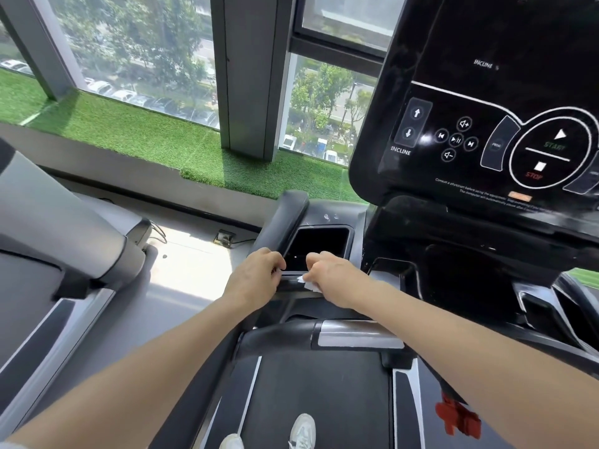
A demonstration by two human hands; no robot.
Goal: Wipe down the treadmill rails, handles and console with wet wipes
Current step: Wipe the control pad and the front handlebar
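Pinching a small white wipe [308,283] under its curled fingers, the right hand [334,275] presses it onto the near rim of the treadmill's dark cup tray [321,243]; the crumpled wipe sticks out toward the left from beneath the hand, lying roughly left to right along the rim. Just beside it on the left, the left hand [256,275] rests with fingers curled at the same rim, and whether it grips anything cannot be told. A padded handle [282,218] rises just left of the tray, the black console [486,108] stands far right, and a grey handlebar [340,337] crosses nearer, below both forearms.
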